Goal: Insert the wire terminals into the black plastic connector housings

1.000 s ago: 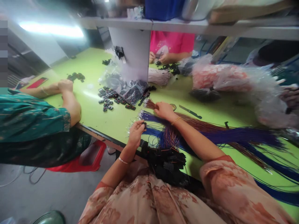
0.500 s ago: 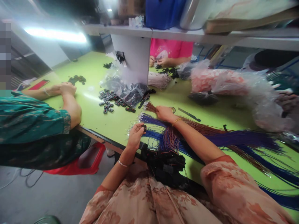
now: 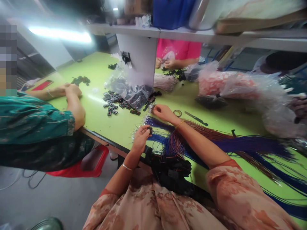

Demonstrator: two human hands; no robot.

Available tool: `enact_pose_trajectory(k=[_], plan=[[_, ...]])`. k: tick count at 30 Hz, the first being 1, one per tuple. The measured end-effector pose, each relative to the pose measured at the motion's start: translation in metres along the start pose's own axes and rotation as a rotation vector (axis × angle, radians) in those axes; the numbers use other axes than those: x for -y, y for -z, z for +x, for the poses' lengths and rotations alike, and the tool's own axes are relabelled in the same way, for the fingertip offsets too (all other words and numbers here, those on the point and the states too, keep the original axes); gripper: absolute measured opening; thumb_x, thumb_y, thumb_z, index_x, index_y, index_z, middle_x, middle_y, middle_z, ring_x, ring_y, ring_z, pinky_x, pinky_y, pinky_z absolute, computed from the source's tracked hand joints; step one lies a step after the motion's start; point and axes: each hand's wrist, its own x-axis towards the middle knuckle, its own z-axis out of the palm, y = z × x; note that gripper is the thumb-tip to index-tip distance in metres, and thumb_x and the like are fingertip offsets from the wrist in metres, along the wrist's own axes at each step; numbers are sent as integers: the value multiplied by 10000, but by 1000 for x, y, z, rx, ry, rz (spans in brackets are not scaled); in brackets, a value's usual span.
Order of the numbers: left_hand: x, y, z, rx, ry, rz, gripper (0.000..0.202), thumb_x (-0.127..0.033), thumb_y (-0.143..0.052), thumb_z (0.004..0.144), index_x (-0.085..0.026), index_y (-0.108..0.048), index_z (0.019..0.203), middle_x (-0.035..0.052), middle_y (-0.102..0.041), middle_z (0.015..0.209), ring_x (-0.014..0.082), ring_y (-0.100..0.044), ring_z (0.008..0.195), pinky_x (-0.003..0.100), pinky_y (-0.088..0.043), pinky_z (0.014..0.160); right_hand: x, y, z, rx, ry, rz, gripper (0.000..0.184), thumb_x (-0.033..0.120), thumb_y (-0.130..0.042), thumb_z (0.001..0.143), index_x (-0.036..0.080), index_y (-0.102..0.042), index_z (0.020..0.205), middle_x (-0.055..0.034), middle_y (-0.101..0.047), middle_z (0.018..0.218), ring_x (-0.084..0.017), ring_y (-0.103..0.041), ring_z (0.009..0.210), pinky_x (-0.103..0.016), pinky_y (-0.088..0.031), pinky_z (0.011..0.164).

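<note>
L hand [image 3: 141, 136] pinched small blk connector [image 3: 150, 129] at frayed end of blue wire bundle [image 3: 242, 142], R hand [image 3: 163, 112] closed on brown wire tips [image 3: 151, 108] just beyond that bundle, blk connector pile [image 3: 173, 166] on bundle's near side.

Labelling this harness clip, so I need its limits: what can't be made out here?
Head view:
- small black plastic connector in left hand: too small, fingers cover it.
- right hand: grip on thin brown wire ends blurred.
- long blue wire bundle: cut off by right edge.
</note>
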Motion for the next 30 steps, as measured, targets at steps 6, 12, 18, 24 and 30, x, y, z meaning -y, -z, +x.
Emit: enact_pose_trajectory(k=[6,12,18,24,30], plan=[[-2,-1,0,22,20,-107,315,-226,-769,671,-180,-624,947,12,-637,858,101,-585,765,231,-471,695,31,-1,-24,37,107,317,114,240,-511,768,158,-570,716,26,-545,645,-93,-427,591,-219,-323,575],[-2,-3,1,53,68,-199,287,-189,-738,693,-169,-621,955,32,-645,893,108,-586,777,245,-465,713,35,-2,-67,9,73,340,102,246,-548,748,161,-566,694,60,-438,571,-76,-352,537,-216,-266,533],[3,-5,1,56,84,-197,270,-185,-709,720,-169,-611,971,33,-622,898,112,-589,791,259,-452,738,35,-4,-84,-3,39,278,97,238,-541,751,170,-546,683,57,-432,570,-77,-343,536,-216,-249,528],[2,-6,0,52,85,-178,275,-197,-719,704,-173,-617,959,35,-628,888,118,-589,787,257,-461,726,33,-6,-86,-17,65,188,113,260,-536,781,175,-546,707,33,-487,608,-91,-382,559,-226,-263,548],[1,-7,-2,39,82,-166,308,-209,-764,658,-169,-638,937,23,-649,854,108,-596,757,236,-464,693,32,-13,-87,18,173,-2,103,243,-510,814,169,-571,777,-42,-619,757,-135,-485,667,-249,-322,624]])
